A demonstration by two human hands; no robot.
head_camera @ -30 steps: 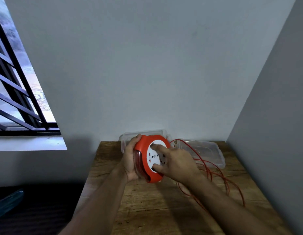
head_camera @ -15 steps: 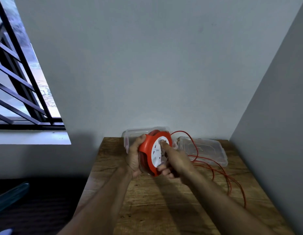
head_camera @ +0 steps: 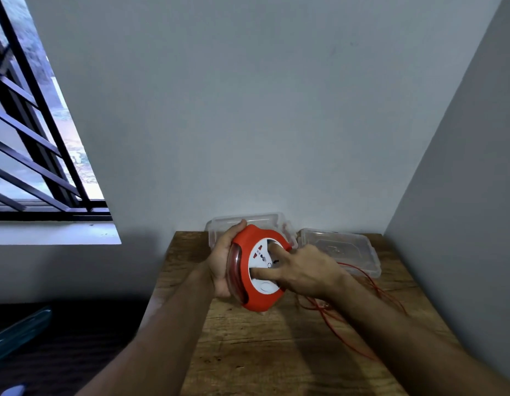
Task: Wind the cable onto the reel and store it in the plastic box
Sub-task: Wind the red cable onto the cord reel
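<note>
An orange cable reel [head_camera: 249, 292] with a white socket face is held upright above the wooden table [head_camera: 265, 352]. My left hand [head_camera: 223, 262] grips its back and rim. My right hand [head_camera: 302, 271] rests on the white face, index finger and thumb pressed into it. Loose red cable [head_camera: 370, 284] trails from the reel over the table to the right, partly hidden by my right forearm. The clear plastic box [head_camera: 219, 224] stands behind the reel against the wall, mostly hidden by it.
A clear plastic lid [head_camera: 350, 250] lies flat at the back right of the table. Grey walls close in the table at the back and right. A barred window [head_camera: 33, 155] is at the left, with dark floor below.
My right hand has turned on the reel's white face, fingers now spread across it. The reel has tilted and dropped slightly, and less loose cable loops above the table.
</note>
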